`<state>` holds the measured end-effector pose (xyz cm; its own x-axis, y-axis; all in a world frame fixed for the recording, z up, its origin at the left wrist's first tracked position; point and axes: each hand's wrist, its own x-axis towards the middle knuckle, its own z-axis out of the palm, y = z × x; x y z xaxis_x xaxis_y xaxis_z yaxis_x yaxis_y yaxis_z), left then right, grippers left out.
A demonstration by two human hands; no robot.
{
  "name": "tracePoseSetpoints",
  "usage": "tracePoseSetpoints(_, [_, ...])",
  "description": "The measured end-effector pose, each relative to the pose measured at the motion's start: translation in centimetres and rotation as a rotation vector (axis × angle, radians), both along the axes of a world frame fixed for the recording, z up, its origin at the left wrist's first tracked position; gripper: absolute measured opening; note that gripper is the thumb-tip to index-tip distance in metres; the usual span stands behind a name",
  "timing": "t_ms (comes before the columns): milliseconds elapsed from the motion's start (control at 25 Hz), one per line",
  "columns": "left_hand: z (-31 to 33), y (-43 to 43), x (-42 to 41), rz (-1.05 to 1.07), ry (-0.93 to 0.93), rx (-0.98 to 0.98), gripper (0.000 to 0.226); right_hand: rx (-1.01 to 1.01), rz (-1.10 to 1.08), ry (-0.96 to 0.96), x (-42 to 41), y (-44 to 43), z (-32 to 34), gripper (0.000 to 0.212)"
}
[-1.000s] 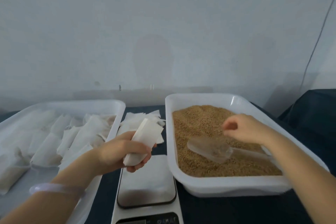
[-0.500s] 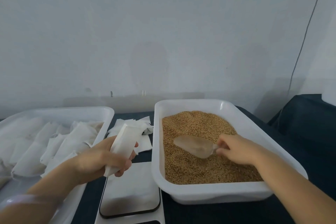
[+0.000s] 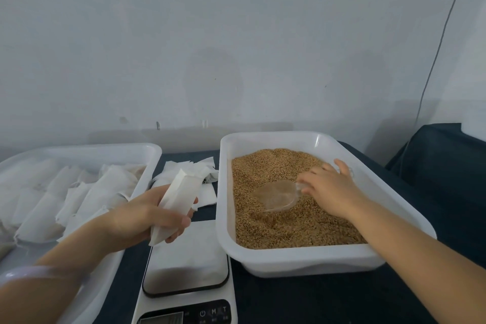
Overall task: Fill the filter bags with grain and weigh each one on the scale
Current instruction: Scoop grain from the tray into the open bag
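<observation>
Dark cloth covers the table; filled bags lie in the left tray, the left hand wraps a filter bag over the scale, mouth up, likely for pouring, while the right hand grips the clear scoop, its bowl lying in the grain

The left hand is held up, fingers and thumb curled round a filter bag, with the bare forearm coming in from the lower left. The right hand reaches forward, palm down, fingers closed over the handle of a scoop, its forearm bare.
</observation>
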<state>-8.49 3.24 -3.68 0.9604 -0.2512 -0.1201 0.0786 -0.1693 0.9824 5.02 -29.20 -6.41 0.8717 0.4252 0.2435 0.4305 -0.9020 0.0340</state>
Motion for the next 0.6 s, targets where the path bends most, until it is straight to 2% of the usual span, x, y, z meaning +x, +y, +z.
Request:
tracePoseSetpoints(120, [0.0, 0.1, 0.0, -0.002, 0.009, -0.008, 0.058, 0.163, -0.023, 0.22, 0.1, -0.7, 0.0, 0.014])
tracePoseSetpoints(320, [0.7, -0.4, -0.3, 0.04, -0.009, 0.005, 0.058, 0.283, -0.004, 0.348, 0.2, -1.6, -0.1, 0.014])
tracePoseSetpoints(480, [3.1, -3.5, 0.5, 0.081, -0.248, 0.133, 0.029, 0.42, 0.049, 0.398, 0.0, -1.6, 0.6, 0.014])
tracePoseSetpoints(600, [3.3, -7.8, 2.8, 0.124, -0.386, 0.309, 0.033, 0.541, 0.044, 0.374, -0.6, -1.8, 1.1, 0.013])
